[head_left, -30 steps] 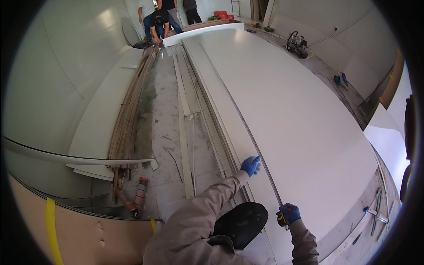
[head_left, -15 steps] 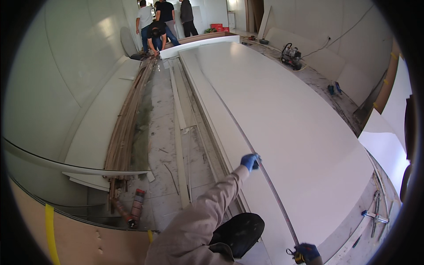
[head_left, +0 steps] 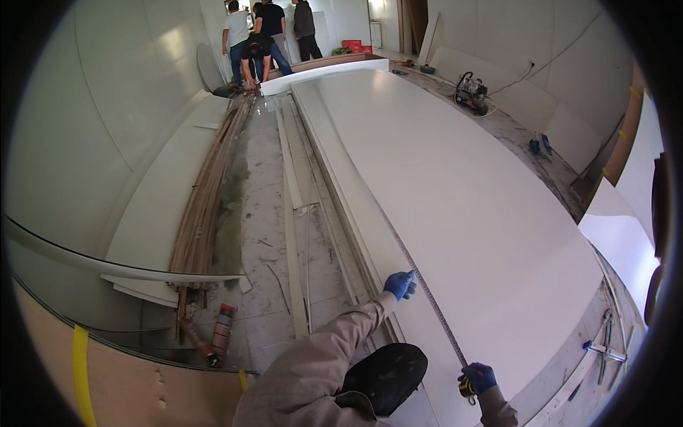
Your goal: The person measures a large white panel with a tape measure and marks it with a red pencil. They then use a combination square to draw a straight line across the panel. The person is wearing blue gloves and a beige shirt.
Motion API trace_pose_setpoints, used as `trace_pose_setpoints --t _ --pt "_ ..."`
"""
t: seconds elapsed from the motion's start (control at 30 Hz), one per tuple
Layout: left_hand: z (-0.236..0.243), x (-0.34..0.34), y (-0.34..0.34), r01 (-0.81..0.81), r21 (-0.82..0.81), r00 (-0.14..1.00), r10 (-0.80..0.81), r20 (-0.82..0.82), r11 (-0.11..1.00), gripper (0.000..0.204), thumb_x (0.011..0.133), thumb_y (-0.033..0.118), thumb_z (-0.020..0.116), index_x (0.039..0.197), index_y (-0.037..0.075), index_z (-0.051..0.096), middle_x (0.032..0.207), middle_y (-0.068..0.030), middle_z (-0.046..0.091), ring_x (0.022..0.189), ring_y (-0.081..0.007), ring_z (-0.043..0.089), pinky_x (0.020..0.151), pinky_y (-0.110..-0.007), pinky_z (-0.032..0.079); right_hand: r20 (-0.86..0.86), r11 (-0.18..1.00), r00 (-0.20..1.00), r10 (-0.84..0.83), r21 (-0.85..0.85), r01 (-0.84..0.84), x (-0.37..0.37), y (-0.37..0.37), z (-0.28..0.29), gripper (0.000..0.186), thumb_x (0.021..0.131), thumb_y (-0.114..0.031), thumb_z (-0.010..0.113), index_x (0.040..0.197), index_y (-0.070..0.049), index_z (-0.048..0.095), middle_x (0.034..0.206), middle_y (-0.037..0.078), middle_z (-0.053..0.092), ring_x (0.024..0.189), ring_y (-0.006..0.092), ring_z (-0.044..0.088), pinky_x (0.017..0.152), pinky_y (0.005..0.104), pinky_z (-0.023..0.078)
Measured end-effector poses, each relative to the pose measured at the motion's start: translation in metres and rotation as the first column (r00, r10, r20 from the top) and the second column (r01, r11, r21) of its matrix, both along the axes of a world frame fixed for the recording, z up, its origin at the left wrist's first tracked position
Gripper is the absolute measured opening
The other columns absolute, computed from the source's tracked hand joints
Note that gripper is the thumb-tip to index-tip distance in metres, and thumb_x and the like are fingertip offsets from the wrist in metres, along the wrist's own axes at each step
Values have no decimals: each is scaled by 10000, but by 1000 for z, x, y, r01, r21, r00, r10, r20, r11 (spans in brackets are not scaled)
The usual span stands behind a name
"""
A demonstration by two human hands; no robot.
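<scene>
White panel (head_left: pixel 491 213) stretches near to far; lengthwise over it runs the tape measure (head_left: pixel 435 307). Blue-gloved right hand (head_left: pixel 479 376), near, grips its case (head_left: pixel 467 388); left hand (head_left: pixel 400 285), farther, half-curls beside the blade (head_left: pixel 398 242), whether pinching I cannot tell.

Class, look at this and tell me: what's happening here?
The person's blue-gloved right hand holds a tape measure, its blade drawn out along a large white panel. The gloved left hand is at the blade's edge, partway along; whether it grips is hard to tell. Beyond, a bending person works near standing people.
</scene>
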State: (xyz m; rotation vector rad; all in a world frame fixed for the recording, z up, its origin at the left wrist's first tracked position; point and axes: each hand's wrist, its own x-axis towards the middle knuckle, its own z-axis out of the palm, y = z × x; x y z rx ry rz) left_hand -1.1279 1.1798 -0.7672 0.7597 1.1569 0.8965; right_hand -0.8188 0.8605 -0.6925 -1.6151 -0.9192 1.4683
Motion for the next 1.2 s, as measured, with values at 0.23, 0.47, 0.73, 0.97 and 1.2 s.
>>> trace_pose_setpoints --t 0.23,0.47,0.73,0.97,1.2 --pt "1 -11 2 -41 -31 992 37 -122 999 369 947 416 671 926 48 643 794 -112 708 610 -203 685 494 -334 564 -25 1000 1000 -11 -3 11 -40 52 -24 70 893 -20 656 862 39 677 763 96 662 664 238 709 611 335 566" --pt "3 -11 6 -25 -54 996 20 -89 998 403 937 441 678 904 41 638 798 -117 711 602 -208 687 489 -335 565 -31 999 999 -8 -42 7 -26 31 -23 85 878 -11 659 840 64 674 755 110 657 678 262 719 625 342 574" --pt "3 -11 8 -26 -57 994 19 -105 998 411 918 454 701 888 52 621 760 -98 691 578 -196 668 482 -333 560 -19 1000 1000 10 29 -9 -43 56 -25 106 896 -46 652 844 45 665 761 103 661 682 247 710 634 344 566" --pt "6 -9 6 -30 -60 993 23 -114 998 386 934 431 687 903 49 642 798 -118 711 600 -208 686 502 -332 571 55 993 998 7 116 -14 -60 109 -33 97 893 -29 660 800 -4 655 683 67 651 617 188 678 593 312 544" --pt "5 -12 5 -31 -93 994 21 -106 995 362 923 406 709 894 51 645 779 -117 707 596 -210 684 500 -334 567 317 973 948 1 219 -75 -59 151 -26 99 891 -46 618 823 -7 679 690 78 668 618 197 693 605 322 554"
